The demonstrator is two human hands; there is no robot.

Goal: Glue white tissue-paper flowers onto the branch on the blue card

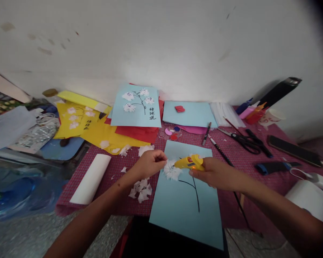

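Observation:
My right hand is wrapped around a yellow hot glue gun, whose nozzle points left at a white paper flower. That flower lies on a light blue sheet bearing a dark drawn stem. Just left of the flower, my left hand has its fingertips pinched together at the sheet's edge; what they hold, if anything, is too small to make out. A pile of crumpled white paper pieces lies on the plaid cloth below my left wrist.
A white paper roll lies at left. Finished flower pictures on blue and yellow paper are at the back. To the right are black scissors, a blue-black cutter and paint bottles. A cord trails below my right hand.

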